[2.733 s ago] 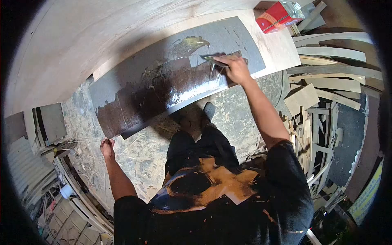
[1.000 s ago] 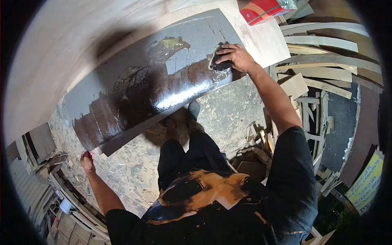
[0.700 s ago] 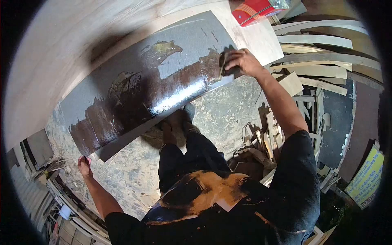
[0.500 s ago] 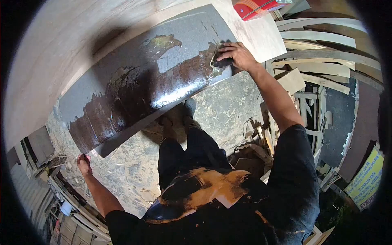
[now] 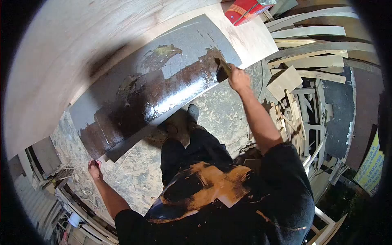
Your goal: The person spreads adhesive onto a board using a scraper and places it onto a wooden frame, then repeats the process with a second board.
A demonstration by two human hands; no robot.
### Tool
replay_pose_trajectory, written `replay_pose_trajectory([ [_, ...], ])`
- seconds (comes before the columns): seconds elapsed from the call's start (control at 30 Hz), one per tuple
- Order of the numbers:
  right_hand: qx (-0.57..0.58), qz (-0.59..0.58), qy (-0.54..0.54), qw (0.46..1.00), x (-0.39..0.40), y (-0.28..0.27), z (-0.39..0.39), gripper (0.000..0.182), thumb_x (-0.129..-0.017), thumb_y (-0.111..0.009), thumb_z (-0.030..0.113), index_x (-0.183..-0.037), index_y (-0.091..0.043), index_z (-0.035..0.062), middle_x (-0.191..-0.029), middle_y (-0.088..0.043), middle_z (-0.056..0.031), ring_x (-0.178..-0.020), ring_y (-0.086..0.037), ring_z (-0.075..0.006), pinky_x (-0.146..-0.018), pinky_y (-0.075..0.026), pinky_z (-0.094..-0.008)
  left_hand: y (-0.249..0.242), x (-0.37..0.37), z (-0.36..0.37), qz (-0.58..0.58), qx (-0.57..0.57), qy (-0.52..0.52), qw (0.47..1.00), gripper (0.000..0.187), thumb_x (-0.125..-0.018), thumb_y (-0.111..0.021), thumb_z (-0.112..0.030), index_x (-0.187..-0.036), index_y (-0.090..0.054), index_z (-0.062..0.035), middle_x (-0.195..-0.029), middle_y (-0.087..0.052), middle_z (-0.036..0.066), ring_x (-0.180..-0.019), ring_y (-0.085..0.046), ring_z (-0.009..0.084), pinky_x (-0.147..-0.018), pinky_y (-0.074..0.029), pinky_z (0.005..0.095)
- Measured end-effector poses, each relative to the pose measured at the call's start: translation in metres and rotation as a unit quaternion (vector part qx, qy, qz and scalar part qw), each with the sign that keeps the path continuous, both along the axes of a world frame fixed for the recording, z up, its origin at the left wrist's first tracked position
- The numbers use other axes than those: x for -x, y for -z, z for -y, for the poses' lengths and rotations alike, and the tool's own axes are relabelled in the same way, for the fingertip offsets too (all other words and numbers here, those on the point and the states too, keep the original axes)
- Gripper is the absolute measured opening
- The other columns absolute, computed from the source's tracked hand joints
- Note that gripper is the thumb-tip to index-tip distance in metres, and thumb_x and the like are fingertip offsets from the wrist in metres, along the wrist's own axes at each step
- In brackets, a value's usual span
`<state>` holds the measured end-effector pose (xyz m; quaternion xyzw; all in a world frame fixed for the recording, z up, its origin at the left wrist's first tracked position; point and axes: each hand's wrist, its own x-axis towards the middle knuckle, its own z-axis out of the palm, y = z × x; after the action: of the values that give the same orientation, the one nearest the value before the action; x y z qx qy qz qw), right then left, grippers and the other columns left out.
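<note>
My right arm [image 5: 261, 114] reaches forward, right hand [image 5: 239, 78] clenched by the right edge of the sheet [image 5: 196, 32]. I have the left hand [image 5: 95, 169] pinched at its near left corner.

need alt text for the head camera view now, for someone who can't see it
A person's right hand holds a flat spreader on a grey sheet partly covered with glossy dark brown coating; the left hand is at the sheet's lower left corner. A red rectangular can sits on the pale wooden board beneath, near wood strips.
</note>
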<state>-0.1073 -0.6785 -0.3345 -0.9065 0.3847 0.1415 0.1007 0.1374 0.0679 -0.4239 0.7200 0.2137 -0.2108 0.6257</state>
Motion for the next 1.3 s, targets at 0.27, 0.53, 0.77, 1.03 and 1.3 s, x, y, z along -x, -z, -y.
replay_pose_trajectory([
  [0.27,-0.037,0.043,0.055,0.997,-0.038,0.009,-0.109,0.039,-0.075,-0.052,0.019,-0.113,-0.052,0.0097,-0.087,-0.063,-0.0202,-0.076,-0.062,-0.0385,-0.070,-0.050,-0.0468,-0.009,0.002,0.017,-0.021,0.017,-0.047,0.999,0.007,-0.088,-0.053,-0.013,-0.083,-0.051,-0.0076,-0.072,-0.051,0.002,-0.065,-0.051,0.0137,-0.066,-0.047,0.0287],
  [0.53,-0.072,0.239,0.133,0.959,-0.094,-0.022,-0.059,0.030,-0.075,-0.054,0.021,-0.095,-0.057,-0.0009,-0.085,-0.061,-0.0256,-0.084,-0.059,-0.0423,-0.075,-0.046,-0.0502,-0.007,0.004,0.017,-0.028,0.019,-0.047,0.998,0.010,-0.083,-0.052,-0.012,-0.091,-0.052,-0.0050,-0.079,-0.054,0.005,-0.068,-0.052,0.0162,-0.069,-0.047,0.0341],
  [0.77,0.116,0.159,-0.034,0.980,-0.140,0.053,-0.134,0.031,-0.081,-0.045,0.015,-0.110,-0.053,0.0047,-0.107,-0.053,-0.0148,-0.098,-0.052,-0.0341,-0.078,-0.046,-0.0407,-0.010,0.000,0.014,-0.046,0.053,-0.032,0.997,0.012,-0.087,-0.053,-0.016,-0.088,-0.051,-0.0048,-0.075,-0.053,0.005,-0.066,-0.052,0.0161,-0.067,-0.046,0.0323],
  [1.03,-0.066,0.326,0.128,0.934,-0.091,-0.049,-0.132,0.032,-0.071,-0.051,0.006,-0.103,-0.057,0.0028,-0.099,-0.056,-0.0197,-0.092,-0.054,-0.0373,-0.078,-0.045,-0.0443,-0.013,0.001,0.018,-0.044,0.041,-0.017,0.998,0.015,-0.089,-0.051,-0.021,-0.090,-0.052,-0.0054,-0.075,-0.053,0.004,-0.067,-0.052,0.0156,-0.067,-0.047,0.0307],
  [1.3,0.056,0.165,0.352,0.920,-0.027,0.020,-0.018,0.038,-0.076,-0.057,0.019,-0.102,-0.050,-0.0069,-0.110,-0.050,-0.0275,-0.092,-0.056,-0.0431,-0.082,-0.047,-0.0441,-0.013,-0.003,0.016,-0.057,0.028,-0.012,0.998,0.013,-0.089,-0.051,-0.019,-0.091,-0.053,-0.0068,-0.075,-0.054,0.002,-0.068,-0.051,0.0146,-0.066,-0.047,0.0305],
])
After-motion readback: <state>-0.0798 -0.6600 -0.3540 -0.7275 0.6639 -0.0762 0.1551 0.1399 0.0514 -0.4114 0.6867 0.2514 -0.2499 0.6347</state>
